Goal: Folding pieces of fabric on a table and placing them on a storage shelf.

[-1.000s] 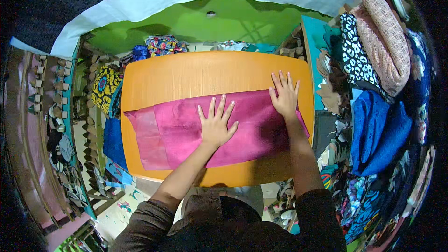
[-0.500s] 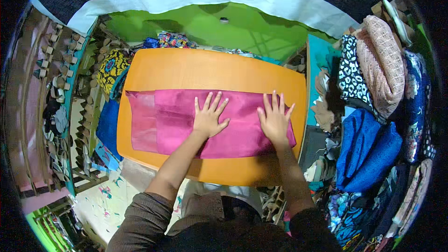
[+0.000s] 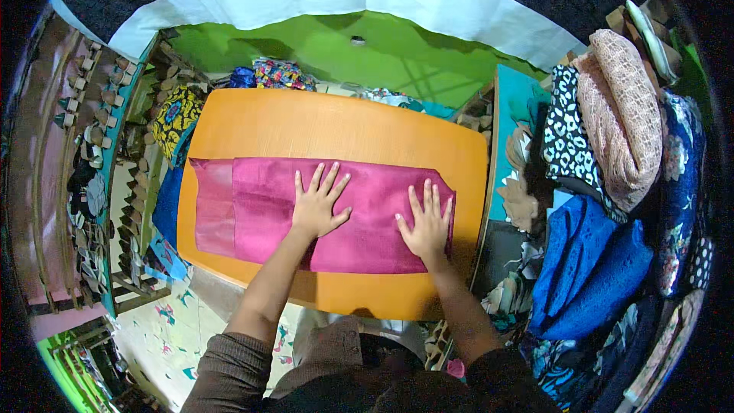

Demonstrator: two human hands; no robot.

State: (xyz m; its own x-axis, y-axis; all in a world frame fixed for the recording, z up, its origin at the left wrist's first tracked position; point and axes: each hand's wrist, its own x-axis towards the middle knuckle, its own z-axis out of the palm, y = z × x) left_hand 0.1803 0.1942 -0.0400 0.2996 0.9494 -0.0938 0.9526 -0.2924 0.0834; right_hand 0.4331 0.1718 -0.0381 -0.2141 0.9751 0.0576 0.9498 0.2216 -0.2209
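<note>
A magenta piece of fabric [image 3: 367, 248] lies spread across the orange tabletop [image 3: 329, 118], its long side running left to right. The strip at its left end looks paler and pinker than the rest. Both palms rest flat on the cloth. My left hand [image 3: 317, 206] is near its middle, fingers spread and pointing away from me. Closer to the right end, my right hand [image 3: 428, 222] lies with its fingers apart too. Neither hand grips anything, and the fabric beneath the palms is hidden.
Shelves with shoe forms [image 3: 103, 115] stand at the left. Along the right are piled fabrics, among them a blue cloth [image 3: 589, 275], a pink knitted cloth [image 3: 623, 122] and a black-and-white spotted cloth [image 3: 562, 118]. Scraps litter the floor [image 3: 164, 340] at lower left.
The view has shifted slightly, so the table sits lower and further left. My right hand has slid a little nearer me along the cloth; the left stays about where it was.
</note>
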